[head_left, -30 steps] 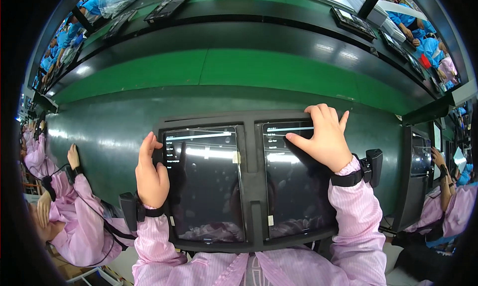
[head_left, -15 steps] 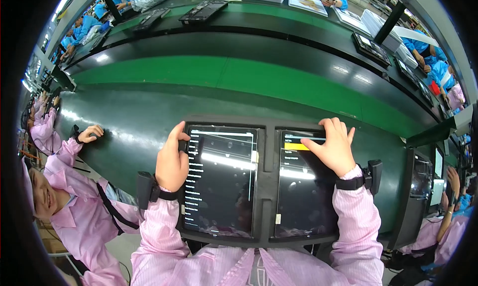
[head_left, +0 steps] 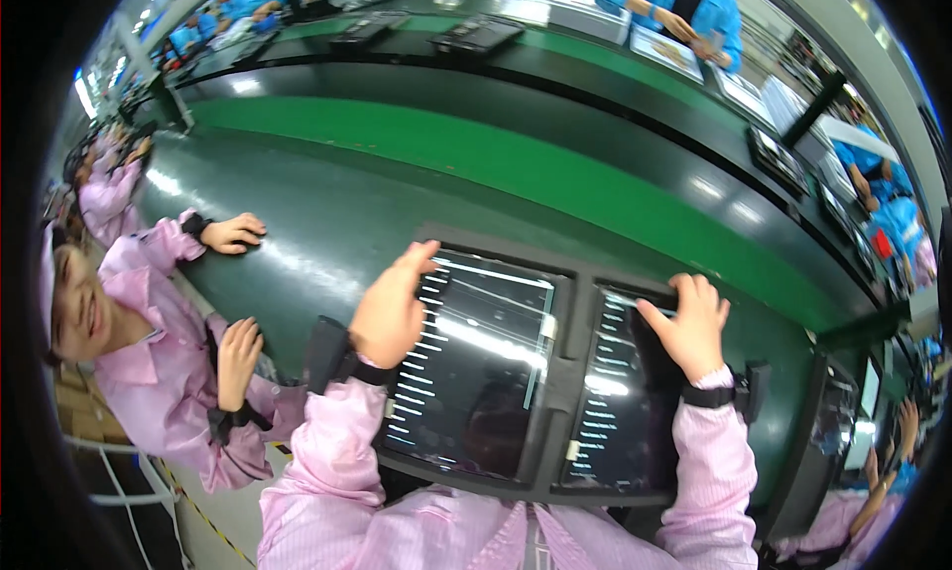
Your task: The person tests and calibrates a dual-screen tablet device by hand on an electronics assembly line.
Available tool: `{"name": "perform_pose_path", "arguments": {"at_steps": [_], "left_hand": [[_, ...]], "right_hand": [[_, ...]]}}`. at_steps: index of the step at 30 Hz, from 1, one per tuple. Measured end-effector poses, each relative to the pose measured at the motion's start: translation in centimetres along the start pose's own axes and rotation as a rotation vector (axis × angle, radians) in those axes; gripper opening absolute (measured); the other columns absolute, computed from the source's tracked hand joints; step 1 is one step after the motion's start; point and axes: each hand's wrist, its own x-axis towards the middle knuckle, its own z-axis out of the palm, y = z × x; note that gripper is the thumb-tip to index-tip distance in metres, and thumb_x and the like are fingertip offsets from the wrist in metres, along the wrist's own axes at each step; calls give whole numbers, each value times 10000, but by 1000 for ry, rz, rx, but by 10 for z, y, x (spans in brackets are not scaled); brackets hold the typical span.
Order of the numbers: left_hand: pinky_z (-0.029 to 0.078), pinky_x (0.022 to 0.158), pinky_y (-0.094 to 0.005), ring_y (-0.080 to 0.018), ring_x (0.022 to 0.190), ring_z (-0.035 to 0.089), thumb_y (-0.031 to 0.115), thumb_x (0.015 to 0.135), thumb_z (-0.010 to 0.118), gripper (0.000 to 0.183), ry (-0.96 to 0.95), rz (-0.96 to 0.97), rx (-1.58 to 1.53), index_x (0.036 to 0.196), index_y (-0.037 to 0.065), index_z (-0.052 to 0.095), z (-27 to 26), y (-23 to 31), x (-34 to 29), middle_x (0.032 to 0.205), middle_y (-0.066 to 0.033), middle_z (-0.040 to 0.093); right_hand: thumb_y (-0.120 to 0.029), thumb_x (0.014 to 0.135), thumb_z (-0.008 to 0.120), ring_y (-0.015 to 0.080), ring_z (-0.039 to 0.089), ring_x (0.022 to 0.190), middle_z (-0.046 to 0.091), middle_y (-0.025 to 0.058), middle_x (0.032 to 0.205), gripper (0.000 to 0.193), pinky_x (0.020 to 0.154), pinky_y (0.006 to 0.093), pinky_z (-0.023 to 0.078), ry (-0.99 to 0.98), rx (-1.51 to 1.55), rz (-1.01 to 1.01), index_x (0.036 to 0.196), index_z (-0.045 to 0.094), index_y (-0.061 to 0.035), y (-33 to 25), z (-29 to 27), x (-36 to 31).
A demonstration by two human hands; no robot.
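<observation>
A black two-bay tray lies at the near edge of the bench, tilted a little in view. Its left bay holds a tablet with a lit list on a dark screen; a second tablet in the right bay also shows a list. My left hand rests along the left tablet's upper left edge, fingers stretched out, thumb not clearly visible. Spread open, my right hand lies at the right tablet's upper right, its thumb over the screen and its fingers toward the tray's far edge.
A co-worker in a pink smock sits at my left, one hand on the green bench. Beyond it runs a raised dark conveyor with several dark devices. A black tray stands at the right.
The view has turned, so the tray appears tilted and farther right. The right tablet's short menu with a yellow bar has given way to a longer list. The co-worker's second hand now shows.
</observation>
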Motion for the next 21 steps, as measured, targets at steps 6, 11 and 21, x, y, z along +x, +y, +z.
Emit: {"name": "perform_pose_path", "arguments": {"at_steps": [6,11,21], "left_hand": [[387,1033,-438,-363,1275,450,-148,663,384,689,-60,52,43,1330,19,430,1,4,6,1154,-171,622],[410,1000,-393,-375,1141,542,-148,676,396,721,19,16,-2,1377,24,392,3,2,9,1195,-188,588],[231,1139,-384,-330,1377,309,-50,758,575,772,-86,-10,-324,1447,-1,230,2,-15,-1,1456,-201,328]], "right_hand": [[-426,732,732,320,498,1076,528,91,1030,492,982,668,274,-37,-73,47,1014,560,-62,-6,-6,1],[-440,780,693,317,502,1075,543,88,1030,470,984,680,268,-10,30,24,1015,569,-54,7,-1,7],[-450,786,681,296,487,1115,534,77,1066,510,1018,700,218,-17,16,-9,1083,565,-52,6,0,-4]]}}
